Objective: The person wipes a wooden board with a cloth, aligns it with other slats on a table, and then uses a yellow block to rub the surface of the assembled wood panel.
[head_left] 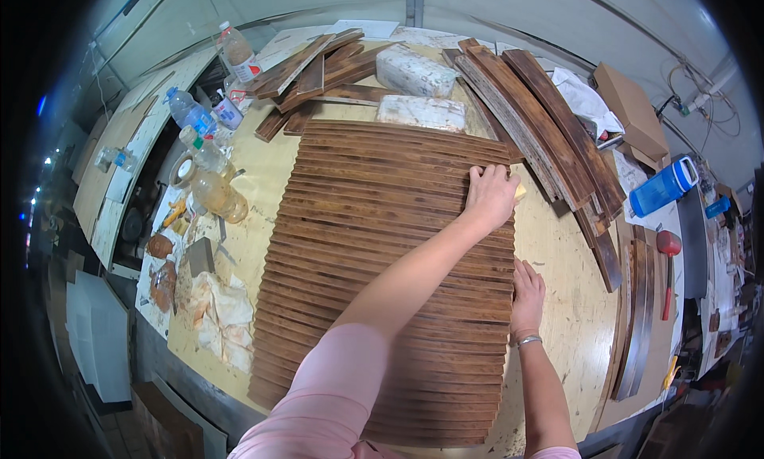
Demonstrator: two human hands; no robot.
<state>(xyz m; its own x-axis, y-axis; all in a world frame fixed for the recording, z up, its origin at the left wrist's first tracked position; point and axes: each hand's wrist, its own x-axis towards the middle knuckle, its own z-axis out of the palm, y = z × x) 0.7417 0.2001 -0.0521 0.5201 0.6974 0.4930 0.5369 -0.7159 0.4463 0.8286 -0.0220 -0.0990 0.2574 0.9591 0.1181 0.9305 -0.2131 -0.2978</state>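
A large ribbed panel of dark brown wood [382,188], made up of many narrow slats, lies flat in front of me. My left hand [491,196] reaches across to its far right part, with fingers curled over a small yellow block [520,192] that shows only at the hand's right side. Whether the block is a sponge or something harder cannot be seen. Lower down the same right edge rests my right hand [527,296], its fingers stretched out along the panel's side and a band around the wrist.
Loose dark boards [541,117] are stacked at the far right, others [318,77] at the far left. Two wrapped white bundles [415,70] lie between. Bottles [211,190] and a crumpled cloth [219,316] line the left; a blue bottle [663,188] and red mallet [668,248] are right.
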